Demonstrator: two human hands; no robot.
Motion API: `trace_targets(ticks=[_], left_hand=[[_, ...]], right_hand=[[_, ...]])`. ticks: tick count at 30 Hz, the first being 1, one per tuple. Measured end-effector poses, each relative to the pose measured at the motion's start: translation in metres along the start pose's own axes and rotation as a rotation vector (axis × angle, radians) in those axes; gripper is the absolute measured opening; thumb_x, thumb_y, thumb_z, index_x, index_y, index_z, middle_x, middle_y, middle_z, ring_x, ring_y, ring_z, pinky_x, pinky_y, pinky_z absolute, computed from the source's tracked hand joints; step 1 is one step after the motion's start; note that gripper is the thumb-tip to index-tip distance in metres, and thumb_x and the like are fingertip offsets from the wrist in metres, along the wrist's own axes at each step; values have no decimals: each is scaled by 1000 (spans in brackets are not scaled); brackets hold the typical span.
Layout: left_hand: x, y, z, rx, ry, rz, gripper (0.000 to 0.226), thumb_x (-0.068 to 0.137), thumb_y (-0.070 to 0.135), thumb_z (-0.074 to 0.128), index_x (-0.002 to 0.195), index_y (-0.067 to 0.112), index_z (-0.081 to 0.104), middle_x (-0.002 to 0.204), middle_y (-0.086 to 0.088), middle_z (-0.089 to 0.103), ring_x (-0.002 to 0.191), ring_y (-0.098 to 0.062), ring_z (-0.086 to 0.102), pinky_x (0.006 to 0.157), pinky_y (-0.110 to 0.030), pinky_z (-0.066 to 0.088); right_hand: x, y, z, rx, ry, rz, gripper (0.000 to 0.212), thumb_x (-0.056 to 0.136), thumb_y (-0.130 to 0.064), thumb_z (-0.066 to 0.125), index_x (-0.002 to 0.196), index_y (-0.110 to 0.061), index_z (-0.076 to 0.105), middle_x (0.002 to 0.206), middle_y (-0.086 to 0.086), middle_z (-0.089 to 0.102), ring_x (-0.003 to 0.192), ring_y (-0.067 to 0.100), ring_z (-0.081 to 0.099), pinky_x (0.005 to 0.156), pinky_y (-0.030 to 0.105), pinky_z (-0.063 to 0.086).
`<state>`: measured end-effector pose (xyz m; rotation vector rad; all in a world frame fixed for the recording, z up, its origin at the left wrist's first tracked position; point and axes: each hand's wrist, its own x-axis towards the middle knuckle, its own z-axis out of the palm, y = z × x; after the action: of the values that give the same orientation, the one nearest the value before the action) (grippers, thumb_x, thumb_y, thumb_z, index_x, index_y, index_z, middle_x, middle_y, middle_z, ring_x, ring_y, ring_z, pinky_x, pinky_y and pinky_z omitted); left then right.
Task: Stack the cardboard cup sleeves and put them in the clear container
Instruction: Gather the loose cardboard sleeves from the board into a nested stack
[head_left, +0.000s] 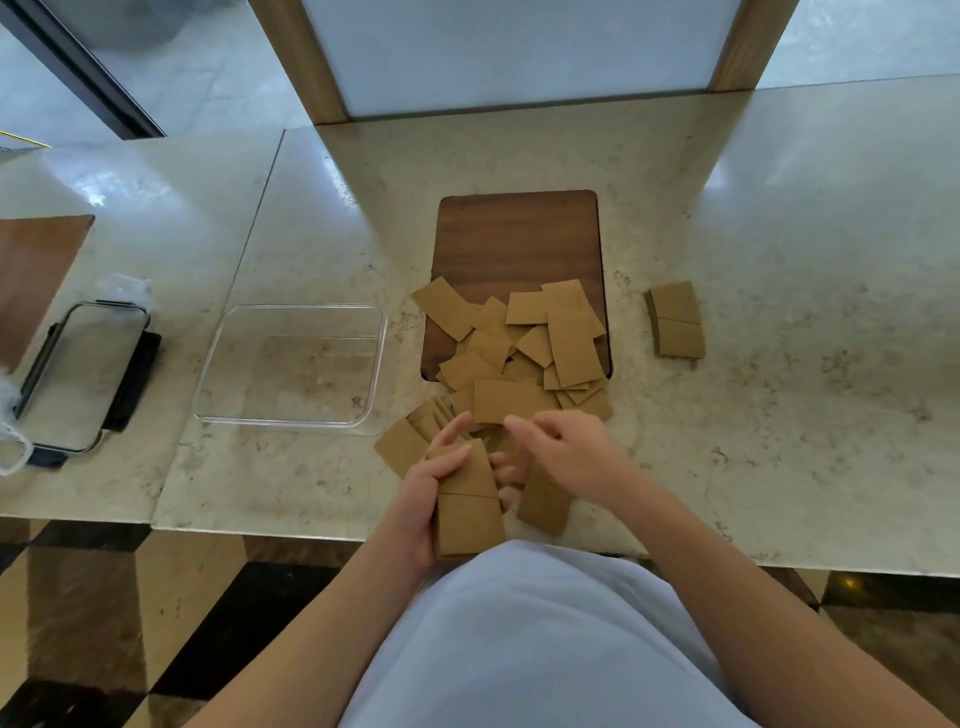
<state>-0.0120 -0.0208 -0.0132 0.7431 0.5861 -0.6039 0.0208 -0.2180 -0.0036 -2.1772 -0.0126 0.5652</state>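
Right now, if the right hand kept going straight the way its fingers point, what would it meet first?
The right hand points up-left, toward the loose pile of cardboard sleeves. It would probably first meet the flat sleeve just beyond its fingertips, though how high the hand is above it is unclear.

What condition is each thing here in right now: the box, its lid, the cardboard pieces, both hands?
clear container: open, nothing inside, on the counter.
lid: off, lying left of the container.
loose sleeves: flat, scattered in a heap, partly on the wooden board.
small stack: neat, lying apart on the right.
held stack: gathered, gripped upright-ish.
left hand: grips the held stack.
right hand: over the heap, fingers curled; whether it holds anything is unclear.
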Motion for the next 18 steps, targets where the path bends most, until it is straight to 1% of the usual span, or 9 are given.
trace_targets(ticks=[2,3,5,7,10,12,14,16,18], left_hand=[[-7,5,-8,-88,10,1,48,89,16,68,135,27,65,93,-22,67,75,-31,66,70,-46,59],[-11,7,-12,-123,17,11,50,87,18,70,136,25,64,92,-20,65,74,-30,65,70,-45,58],[-18,9,-20,-190,0,13,53,83,20,71,136,22,64,100,-21,63,82,-32,64,77,-48,56],[-26,9,-23,-228,-35,-1,53,84,22,67,136,23,63,116,-25,61,95,-38,64,84,-51,54],[-32,5,-25,-230,-33,-35,51,89,21,61,139,24,62,127,-26,59,104,-40,65,84,-50,55],[-33,3,-25,-195,-4,-53,49,91,18,58,140,25,59,123,-26,61,98,-38,68,76,-46,57],[-32,3,-23,-139,26,-84,46,96,18,56,141,26,55,115,-25,63,90,-35,68,69,-42,57],[-28,2,-21,-84,61,-116,41,101,21,55,141,26,55,110,-24,64,86,-34,68,65,-41,57],[-25,1,-21,-42,84,-133,38,103,24,57,141,25,56,109,-23,65,85,-33,69,64,-41,57]], right_hand=[[7,14,-14,-133,113,24,34,97,-54,59,96,-21,64,86,-7,63,77,10,59,67,26,49],[8,22,-16,-234,115,48,35,94,-54,63,107,-21,62,99,-5,63,88,12,60,75,29,53],[8,36,-8,-432,-9,110,60,85,-64,69,126,-23,54,118,-2,57,104,17,55,88,36,54],[5,46,7,-559,-97,139,82,73,-73,74,135,-25,46,125,0,50,113,21,49,93,39,52],[6,61,24,-592,4,141,98,69,-70,79,144,-25,36,135,3,42,127,27,41,104,42,46],[7,64,29,-617,73,141,98,68,-70,79,143,-24,36,136,5,39,129,29,39,108,44,41],[7,64,30,-642,144,122,87,68,-69,80,132,-25,43,130,3,41,125,28,40,106,44,40],[6,62,28,-610,208,117,68,71,-61,82,116,-25,47,119,-1,47,116,25,46,100,41,42],[5,59,21,-396,181,169,50,78,-48,84,101,-24,47,103,-4,56,98,21,57,85,35,49]])
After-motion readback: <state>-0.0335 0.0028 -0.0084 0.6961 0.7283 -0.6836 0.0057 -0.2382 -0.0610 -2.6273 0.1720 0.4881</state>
